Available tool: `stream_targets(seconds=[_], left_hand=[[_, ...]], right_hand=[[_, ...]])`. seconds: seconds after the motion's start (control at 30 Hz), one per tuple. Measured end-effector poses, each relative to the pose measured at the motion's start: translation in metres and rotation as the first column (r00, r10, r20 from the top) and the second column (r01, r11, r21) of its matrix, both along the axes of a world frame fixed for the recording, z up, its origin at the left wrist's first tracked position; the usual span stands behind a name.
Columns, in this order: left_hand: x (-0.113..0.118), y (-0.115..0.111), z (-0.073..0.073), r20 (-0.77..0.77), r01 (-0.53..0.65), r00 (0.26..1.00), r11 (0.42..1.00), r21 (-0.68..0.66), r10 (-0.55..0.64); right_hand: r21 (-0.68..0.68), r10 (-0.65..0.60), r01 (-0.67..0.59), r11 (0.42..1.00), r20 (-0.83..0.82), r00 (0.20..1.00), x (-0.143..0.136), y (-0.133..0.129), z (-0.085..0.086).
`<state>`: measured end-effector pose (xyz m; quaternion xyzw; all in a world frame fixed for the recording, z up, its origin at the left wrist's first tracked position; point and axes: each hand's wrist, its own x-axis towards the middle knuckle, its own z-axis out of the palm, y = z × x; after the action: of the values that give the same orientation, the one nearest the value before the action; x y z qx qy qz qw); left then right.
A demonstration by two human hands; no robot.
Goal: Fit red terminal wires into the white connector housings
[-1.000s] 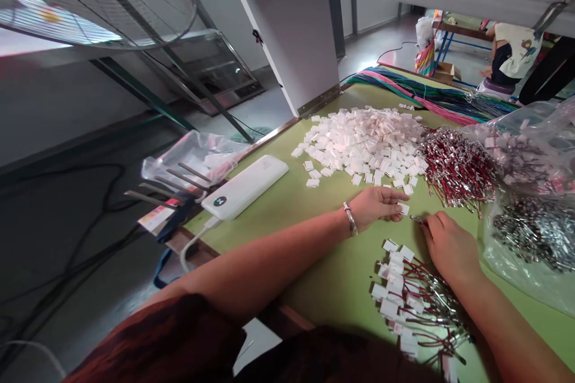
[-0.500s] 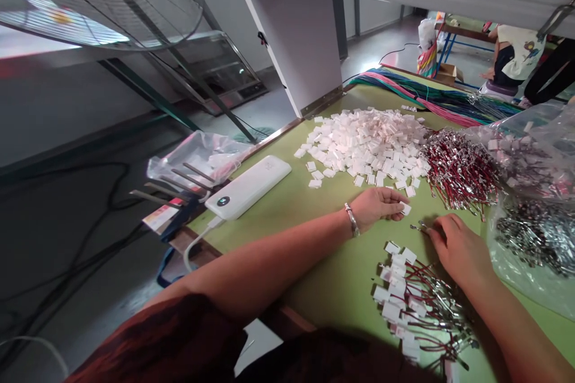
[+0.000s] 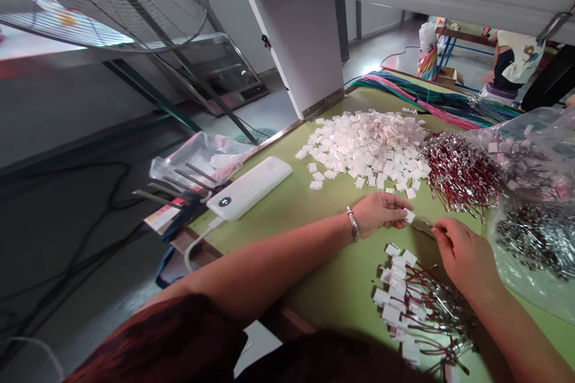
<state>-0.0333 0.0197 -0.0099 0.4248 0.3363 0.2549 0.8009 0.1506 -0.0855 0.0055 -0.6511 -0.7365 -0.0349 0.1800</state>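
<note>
My left hand (image 3: 385,210), with a bracelet at the wrist, pinches a small white connector housing (image 3: 408,216) between thumb and fingertips. Just to its right, my right hand (image 3: 462,248) is closed on a short wire with metal terminals (image 3: 424,228), whose tip points toward the housing. A small gap seems to separate the two. Below the hands lies a group of white housings with dark red wires (image 3: 415,305) attached. Beyond them are a heap of loose white housings (image 3: 363,140) and a pile of red wires with metal terminals (image 3: 460,170).
A white power bank (image 3: 251,187) with a cable lies at the table's left edge, beside a plastic bag (image 3: 202,155). Clear bags of parts (image 3: 536,233) fill the right side. Long coloured wires (image 3: 431,99) stretch along the back. A person (image 3: 512,63) sits farther off.
My right hand has shifted slightly right and the terminal end it holds now lies close to the housing. My left hand has moved slightly right and down with the housing.
</note>
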Motion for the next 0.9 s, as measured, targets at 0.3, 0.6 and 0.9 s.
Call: stream_targets(seconds=[0.3, 0.6, 0.9], left_hand=[[-0.001, 0.000, 0.004, 0.064, 0.061, 0.996, 0.998, -0.031, -0.059], [-0.001, 0.000, 0.002, -0.025, 0.155, 0.988, 0.980, 0.123, -0.153], [0.001, -0.008, 0.006, -0.125, 0.305, 0.950, 0.937, 0.171, -0.286]], right_hand=[[0.035, 0.061, -0.059, 0.998, -0.066, 0.996, -0.009, -0.004, -0.001], [-0.067, 0.004, -0.004, 0.998, 0.011, 1.000, -0.010, -0.005, 0.001], [-0.109, -0.042, 0.020, 0.994, -0.205, 0.978, -0.022, -0.011, -0.006]])
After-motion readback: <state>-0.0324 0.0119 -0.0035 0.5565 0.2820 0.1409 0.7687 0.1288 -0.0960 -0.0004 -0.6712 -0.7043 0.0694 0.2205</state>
